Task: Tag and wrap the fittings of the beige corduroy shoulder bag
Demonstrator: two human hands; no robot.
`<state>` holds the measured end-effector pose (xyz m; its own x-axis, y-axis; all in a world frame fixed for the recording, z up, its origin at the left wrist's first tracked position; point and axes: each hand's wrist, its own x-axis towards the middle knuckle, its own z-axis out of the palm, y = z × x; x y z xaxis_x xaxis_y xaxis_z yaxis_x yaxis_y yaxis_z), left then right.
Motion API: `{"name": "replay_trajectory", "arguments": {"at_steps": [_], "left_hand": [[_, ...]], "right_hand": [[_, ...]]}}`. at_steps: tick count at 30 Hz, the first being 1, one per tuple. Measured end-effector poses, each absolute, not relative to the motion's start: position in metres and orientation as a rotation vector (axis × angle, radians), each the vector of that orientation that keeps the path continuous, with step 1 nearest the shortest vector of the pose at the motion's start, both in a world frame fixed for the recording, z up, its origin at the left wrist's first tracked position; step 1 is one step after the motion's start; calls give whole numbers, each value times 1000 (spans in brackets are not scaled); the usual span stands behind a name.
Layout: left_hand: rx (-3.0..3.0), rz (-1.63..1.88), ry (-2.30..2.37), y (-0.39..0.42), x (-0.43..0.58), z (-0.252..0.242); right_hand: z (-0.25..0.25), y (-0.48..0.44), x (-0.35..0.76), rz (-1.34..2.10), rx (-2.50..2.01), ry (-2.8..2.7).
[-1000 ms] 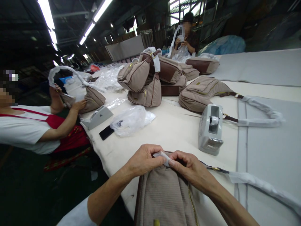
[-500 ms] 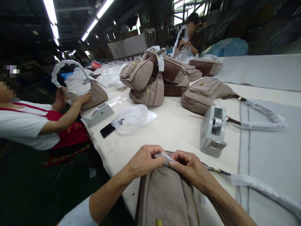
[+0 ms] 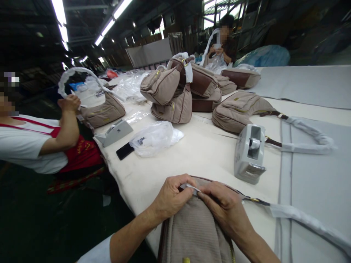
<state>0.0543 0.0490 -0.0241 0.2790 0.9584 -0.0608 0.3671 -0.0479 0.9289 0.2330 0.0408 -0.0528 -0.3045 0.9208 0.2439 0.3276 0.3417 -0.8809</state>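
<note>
Ribbed tan bag (image 3: 194, 226): lies on table (image 3: 203, 153), near edge, upper end beneath both hands. Wrapped strap (image 3: 309, 221): extends right. Left hand (image 3: 170, 195), right hand (image 3: 227, 206): fingers curled, thumbs closed in pinch, both gripping white strip (image 3: 194, 188). Step in hand, as judged: shaping strip at bag end; exact fold hidden. Next move appears to call for firm thumb pressure, bag steady. Count: worked bag, one; neighbouring bag (image 3: 237, 109), one; heaped bags (image 3: 174, 87), overlapping, total unreadable; tape dispensers (image 3: 250, 157), two; phone (image 3: 124, 151), one; strip, one.
</note>
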Motion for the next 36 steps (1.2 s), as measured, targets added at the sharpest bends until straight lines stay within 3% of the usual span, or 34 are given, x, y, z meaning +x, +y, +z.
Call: {"name": "replay_trajectory", "arguments": {"at_steps": [5,12,23,30,36], "left_hand": [[1684,890,1192,45,53,-28],[1780,951,1160,43,53,-28],[1618,556,1267,55,46,-8],[1962,388,1352,46,54,10],[1956,418,1505,25,52,-5]], "right_hand": [[-32,52,244,1286,-1176,-1839],[-28,64,240,1423,-1218,-1982],[-42,47,227,862,-1164,-2347],[-48,40,221,642,-1143,-2358],[-27,41,258,783,-1175,-2066]]}}
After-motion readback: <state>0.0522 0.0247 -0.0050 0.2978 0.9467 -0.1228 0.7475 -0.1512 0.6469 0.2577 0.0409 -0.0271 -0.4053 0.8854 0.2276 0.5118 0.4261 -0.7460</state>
